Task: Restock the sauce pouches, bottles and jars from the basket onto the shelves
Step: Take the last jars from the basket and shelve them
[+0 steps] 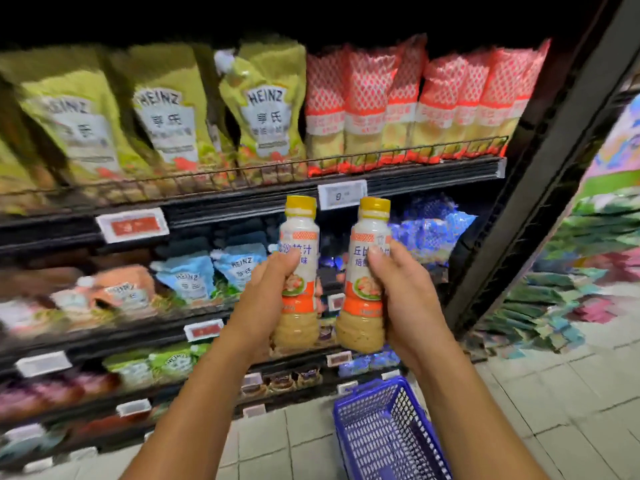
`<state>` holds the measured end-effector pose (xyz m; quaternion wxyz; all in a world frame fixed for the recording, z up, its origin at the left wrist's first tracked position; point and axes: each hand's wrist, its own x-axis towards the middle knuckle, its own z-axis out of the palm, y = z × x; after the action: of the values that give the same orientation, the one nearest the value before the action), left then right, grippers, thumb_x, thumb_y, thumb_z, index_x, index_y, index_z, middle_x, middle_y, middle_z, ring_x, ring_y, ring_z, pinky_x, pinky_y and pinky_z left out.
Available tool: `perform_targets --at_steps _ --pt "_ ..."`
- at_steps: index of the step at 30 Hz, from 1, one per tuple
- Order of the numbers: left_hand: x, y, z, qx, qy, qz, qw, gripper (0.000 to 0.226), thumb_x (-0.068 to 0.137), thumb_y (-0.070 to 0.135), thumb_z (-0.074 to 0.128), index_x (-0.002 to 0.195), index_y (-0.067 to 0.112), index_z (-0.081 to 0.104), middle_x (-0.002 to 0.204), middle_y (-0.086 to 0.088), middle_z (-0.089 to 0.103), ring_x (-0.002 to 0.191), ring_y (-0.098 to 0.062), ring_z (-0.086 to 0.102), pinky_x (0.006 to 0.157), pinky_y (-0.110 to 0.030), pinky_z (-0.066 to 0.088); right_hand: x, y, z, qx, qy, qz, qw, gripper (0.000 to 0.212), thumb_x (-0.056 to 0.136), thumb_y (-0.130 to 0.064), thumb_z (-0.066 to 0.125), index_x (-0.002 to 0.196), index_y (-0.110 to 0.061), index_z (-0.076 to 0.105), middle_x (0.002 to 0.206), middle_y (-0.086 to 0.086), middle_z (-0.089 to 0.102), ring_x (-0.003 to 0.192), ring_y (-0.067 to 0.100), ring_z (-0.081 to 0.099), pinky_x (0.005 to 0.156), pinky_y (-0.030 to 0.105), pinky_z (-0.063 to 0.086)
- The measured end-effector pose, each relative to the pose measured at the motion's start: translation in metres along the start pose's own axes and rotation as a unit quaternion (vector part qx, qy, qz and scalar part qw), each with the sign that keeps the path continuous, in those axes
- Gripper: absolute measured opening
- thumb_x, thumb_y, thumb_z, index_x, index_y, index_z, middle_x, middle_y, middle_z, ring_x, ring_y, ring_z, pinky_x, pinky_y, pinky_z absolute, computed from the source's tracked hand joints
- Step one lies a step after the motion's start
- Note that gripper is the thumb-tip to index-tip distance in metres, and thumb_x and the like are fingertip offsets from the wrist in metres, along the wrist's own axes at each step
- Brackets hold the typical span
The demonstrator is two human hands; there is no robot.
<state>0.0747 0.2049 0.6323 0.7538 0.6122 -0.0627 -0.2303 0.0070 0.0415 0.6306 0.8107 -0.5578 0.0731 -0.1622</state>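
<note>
Left grip point(266, 296) is wrapped round the mid-body of one bottle point(299, 233). Right grip point(405, 299) is wrapped the same way round a 2nd bottle point(369, 237). Both btls are upright w/ yellow caps up, so the long axis is vertical. They sit side by side, close but not touching, labels facing the camera. They're held in the air in front of the 2nd shelf point(221, 320), just under the top shelf's edge point(433, 174).

Key relation: the shelf lies straight ahead of both grips, past the btls. The dark spot behind them, right of the blue pouches point(242, 268), is prob. the slot, though blur hides what stands there. Neither hand is clearly nearer; they look about level. Next move prob. needs a forward push, keeping the btls vertical.

Basket point(374, 441) sits on the floor below, on the right arm's side. Its contents can't be seen.
</note>
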Motion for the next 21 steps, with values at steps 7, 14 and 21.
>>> perform_targets --at_steps 7,14,21 --pt "-0.059 0.034 -0.099 -0.042 0.111 0.061 0.991 0.064 0.073 0.048 0.06 0.115 0.0 0.056 0.073 -0.015 0.068 0.055 -0.026 0.066 0.056 -0.033 0.057 -0.001 0.025 0.12 -0.013 -0.123 0.037 0.992 0.042 0.082 -0.038 0.067 0.12 -0.019 0.064 0.099 0.008 0.077 0.087 0.024 0.073 0.08 0.045 0.059" --pt "-0.152 0.062 -0.216 -0.039 0.196 0.125 0.972 0.05 0.078 0.052 0.056 0.096 0.007 0.067 0.074 -0.016 0.066 0.056 -0.027 0.064 0.055 -0.032 0.055 -0.046 0.058 0.259 0.008 -0.251 0.061 0.966 0.043 0.082 -0.042 0.07 0.12 -0.023 0.065 0.108 0.009 0.076 0.091 0.023 0.075 0.074 0.034 0.06" --pt "-0.262 0.08 -0.32 -0.034 0.276 0.156 0.948 0.05 0.08 0.058 0.054 0.086 0.012 0.072 0.074 -0.016 0.068 0.059 -0.026 0.065 0.057 -0.035 0.057 -0.118 0.088 0.391 0.038 -0.354 0.09 0.93 0.046 0.073 -0.048 0.074 0.112 -0.023 0.069 0.103 0.016 0.075 0.088 0.03 0.073 0.075 0.045 0.061"
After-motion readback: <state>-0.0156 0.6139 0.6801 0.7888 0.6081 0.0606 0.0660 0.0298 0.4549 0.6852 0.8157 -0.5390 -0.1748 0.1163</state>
